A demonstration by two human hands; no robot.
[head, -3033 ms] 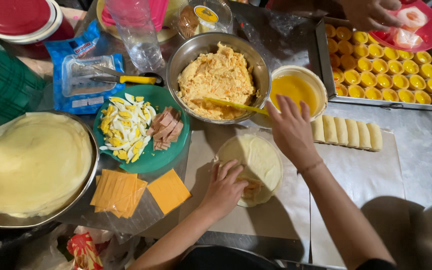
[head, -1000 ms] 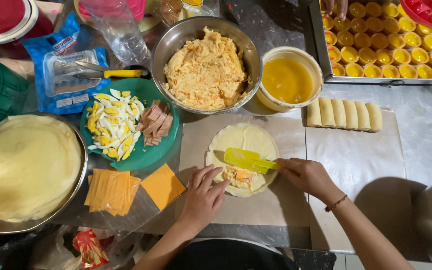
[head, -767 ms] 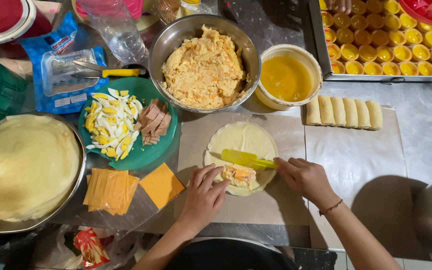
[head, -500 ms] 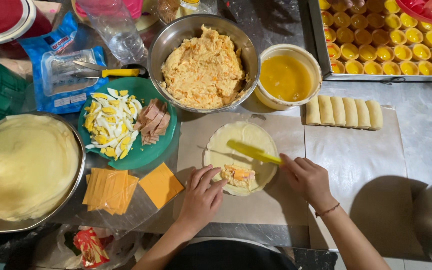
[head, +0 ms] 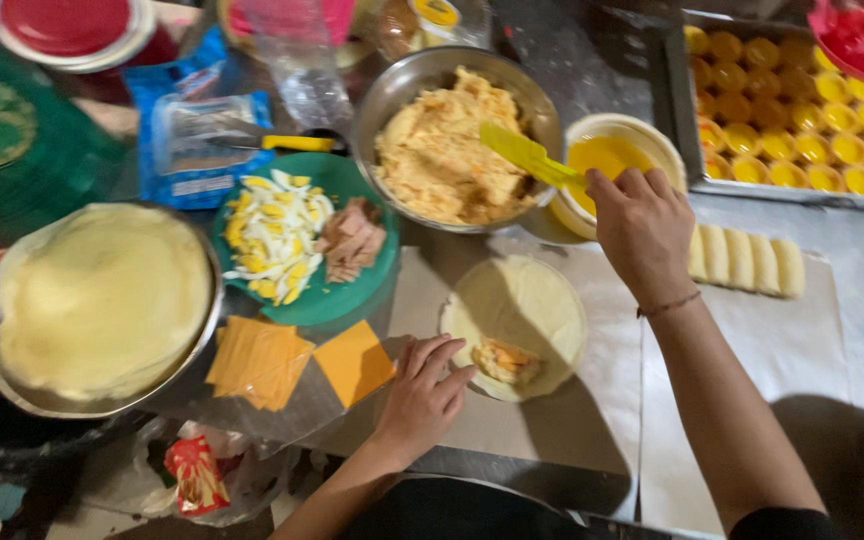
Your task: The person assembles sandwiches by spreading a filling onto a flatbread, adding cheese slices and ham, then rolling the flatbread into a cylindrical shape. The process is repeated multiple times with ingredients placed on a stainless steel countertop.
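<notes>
**Spatula lifted from wrapper to filling bowl**

Raised since half a second ago: right hand (head: 640, 232), off the wrapper and up to the far side of the worktop, fingers closed round the handle of a yellow spatula (head: 527, 153), blade now over the near rim of the steel bowl of shredded filling (head: 450, 140).

At the left edge: wide metal pan of stacked pale wrappers (head: 102, 300). Beside it, toward the near edge: orange cheese slices (head: 297, 358) fanned on clear film. Farther back: green plate (head: 304, 245) with chopped boiled egg (head: 270, 232) and strips of ham (head: 352, 240). Behind that, a blue packet (head: 197, 130) with a yellow-handled knife on it.

Near the middle: left hand (head: 422, 385), open and flat, fingertips at the edge of a round wrapper (head: 517, 320) spread on the paper-covered board, small mound of filling (head: 505, 360) just beside them.

Behind the right hand: bowl of yellow liquid (head: 614, 160). Right of it: row of pale rolled pieces (head: 747, 262). At the far right corner: tray of yellow cups (head: 802, 120).
</notes>
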